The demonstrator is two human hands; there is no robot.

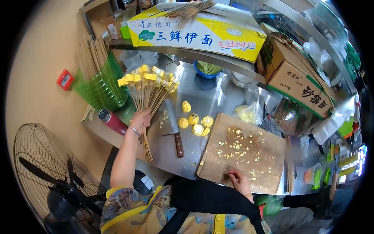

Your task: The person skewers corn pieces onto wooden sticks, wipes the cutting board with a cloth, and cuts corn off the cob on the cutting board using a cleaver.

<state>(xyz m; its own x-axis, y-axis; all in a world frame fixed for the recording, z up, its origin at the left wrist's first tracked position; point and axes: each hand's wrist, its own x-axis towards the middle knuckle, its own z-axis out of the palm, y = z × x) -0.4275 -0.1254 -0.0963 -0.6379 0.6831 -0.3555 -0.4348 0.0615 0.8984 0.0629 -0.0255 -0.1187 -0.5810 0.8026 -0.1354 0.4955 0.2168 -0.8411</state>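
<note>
My left hand [142, 118] is wrapped round a bundle of wooden skewers [150, 100], their lower ends sticking out below the fist. Yellow corn pieces [150, 76] sit on the upper ends. To the right of the bundle lies a cleaver [170, 124] with a wooden handle, bits of corn stuck to its blade. Several cut corn chunks [197, 129] rest on the metal table between cleaver and board. My right hand [239, 181] is at the near edge of the wooden cutting board [269, 163], fingers curled inward; whether they hold anything is hidden. Corn crumbs are scattered over the board.
A green container [103, 87] with bare skewers stands at the left, beside a red bottle [113, 121]. Scissors [268, 120] and a plastic bag [249, 111] lie beyond the board. Boxes [198, 35] fill the shelf above. A fan [58, 183] stands lower left; another person [331, 199] is at far right.
</note>
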